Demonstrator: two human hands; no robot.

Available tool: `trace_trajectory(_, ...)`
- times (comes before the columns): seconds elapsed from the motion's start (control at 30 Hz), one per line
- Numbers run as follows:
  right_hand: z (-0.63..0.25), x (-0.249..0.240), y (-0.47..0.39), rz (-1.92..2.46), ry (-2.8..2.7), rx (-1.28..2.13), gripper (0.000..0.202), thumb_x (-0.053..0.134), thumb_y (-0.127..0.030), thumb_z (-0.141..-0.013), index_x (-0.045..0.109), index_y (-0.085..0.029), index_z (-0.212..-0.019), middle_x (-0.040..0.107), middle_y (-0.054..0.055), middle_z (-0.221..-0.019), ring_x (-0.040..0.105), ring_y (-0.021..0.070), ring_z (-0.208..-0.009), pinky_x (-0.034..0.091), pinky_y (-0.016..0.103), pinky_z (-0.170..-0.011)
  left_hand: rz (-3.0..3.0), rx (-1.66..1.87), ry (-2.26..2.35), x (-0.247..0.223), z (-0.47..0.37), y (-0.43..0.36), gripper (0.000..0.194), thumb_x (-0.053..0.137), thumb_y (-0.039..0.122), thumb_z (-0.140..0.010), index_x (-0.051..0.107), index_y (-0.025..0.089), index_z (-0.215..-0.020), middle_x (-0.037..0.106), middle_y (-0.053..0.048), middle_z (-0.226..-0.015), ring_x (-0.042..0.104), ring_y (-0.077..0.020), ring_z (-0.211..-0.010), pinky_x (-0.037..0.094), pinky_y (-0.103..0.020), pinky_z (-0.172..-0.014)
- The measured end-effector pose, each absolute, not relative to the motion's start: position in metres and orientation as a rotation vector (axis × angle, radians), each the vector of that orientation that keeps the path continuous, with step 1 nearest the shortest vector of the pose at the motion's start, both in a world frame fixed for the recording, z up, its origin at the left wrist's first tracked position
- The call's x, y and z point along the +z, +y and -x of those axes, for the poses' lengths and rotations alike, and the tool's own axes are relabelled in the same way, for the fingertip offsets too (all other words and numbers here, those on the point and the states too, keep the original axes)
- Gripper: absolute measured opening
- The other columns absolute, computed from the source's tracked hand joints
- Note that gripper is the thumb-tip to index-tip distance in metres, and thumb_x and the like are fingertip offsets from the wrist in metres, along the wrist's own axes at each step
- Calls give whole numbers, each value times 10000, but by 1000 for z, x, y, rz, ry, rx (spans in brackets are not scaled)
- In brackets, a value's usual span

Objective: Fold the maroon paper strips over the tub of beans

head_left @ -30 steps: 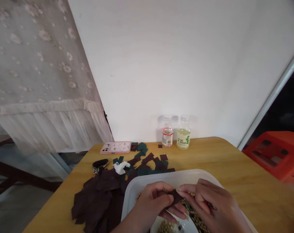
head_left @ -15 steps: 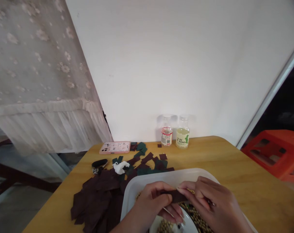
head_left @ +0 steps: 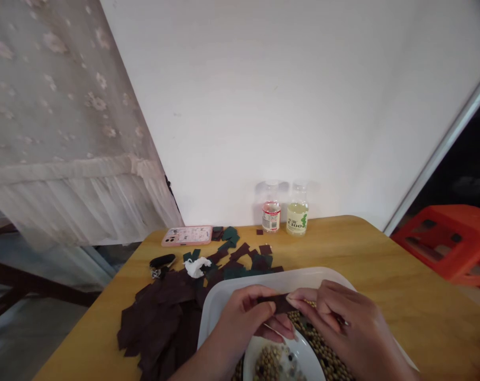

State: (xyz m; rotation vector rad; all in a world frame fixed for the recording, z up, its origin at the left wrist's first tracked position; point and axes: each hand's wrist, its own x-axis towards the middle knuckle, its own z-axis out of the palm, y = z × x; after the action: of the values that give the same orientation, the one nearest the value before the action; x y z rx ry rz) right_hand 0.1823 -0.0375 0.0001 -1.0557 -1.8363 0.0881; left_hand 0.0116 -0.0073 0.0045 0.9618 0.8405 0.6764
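One dark strip (head_left: 280, 305) | left hand (head_left: 246, 317), right hand (head_left: 345, 320) pinching it | bottle label (head_left: 297, 220): "C100"

Watching remotely, I count two hands (head_left: 243, 317) (head_left: 353, 323), one pinched strip (head_left: 278, 304), two bottles (head_left: 271, 218) (head_left: 297, 218), one phone (head_left: 188, 235), one tub (head_left: 213, 309), one dish (head_left: 309, 360), one stool (head_left: 442, 233); heaped dark pieces (head_left: 160, 317) defy counting.

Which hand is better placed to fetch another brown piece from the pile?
Left, probably: the left hand is nearer the brown pile, while the right hand is farther across the white tray. Both hold one brown piece, so either must first release it.
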Motion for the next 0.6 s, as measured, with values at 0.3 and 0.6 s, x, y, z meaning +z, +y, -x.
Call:
trace_trajectory(0.3, -181, 4, -38, 1044, -1831, 72, 400, 536, -125, -817, 267, -214, -536, 503, -41, -475, 624, 124, -518, 438, 169, -450, -928, 694, 849, 5, -13, -7, 306, 676, 359, -598, 607, 113, -768, 663, -39, -589, 631, -133, -529, 463, -188, -492)
trace_trajectory(0.6, -182, 1, -37, 1016, -1811, 99, 396, 539, -108, -813, 266, -215, -546, 519, -37, -490, 617, 118, -512, 433, 168, -445, -935, 682, 844, 5, -12, -8, 312, 679, 364, -602, 616, 107, -767, 666, -46, -593, 634, -130, -532, 472, -180, -497)
